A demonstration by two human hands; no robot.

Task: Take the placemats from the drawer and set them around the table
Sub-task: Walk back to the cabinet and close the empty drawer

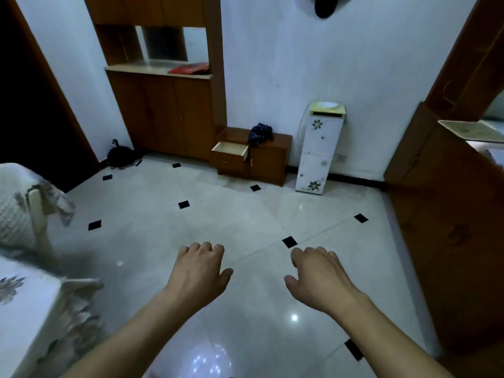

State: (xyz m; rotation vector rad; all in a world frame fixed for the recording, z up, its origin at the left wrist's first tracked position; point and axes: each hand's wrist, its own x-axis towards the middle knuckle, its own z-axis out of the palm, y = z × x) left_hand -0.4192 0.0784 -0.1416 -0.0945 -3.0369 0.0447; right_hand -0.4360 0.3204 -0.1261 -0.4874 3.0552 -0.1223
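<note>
A low brown cabinet [268, 156] stands against the far wall, and its left drawer [230, 150] is pulled out; the inside looks pale and I see no placemats in it from here. The table [24, 309] with a white flowered cloth fills the lower left corner. My left hand [197, 268] and my right hand [317, 274] hang palm down over the tiled floor, far from the drawer. Both hold nothing, with the fingers loosely curled downward.
A tall wooden wall unit [163, 105] holds a red item [191, 69] on its counter. A dark cloth [260, 133] lies on the low cabinet. A white flowered water dispenser [319, 148] stands beside it. A covered chair [19, 205] is at left, a wooden cabinet [450, 227] at right.
</note>
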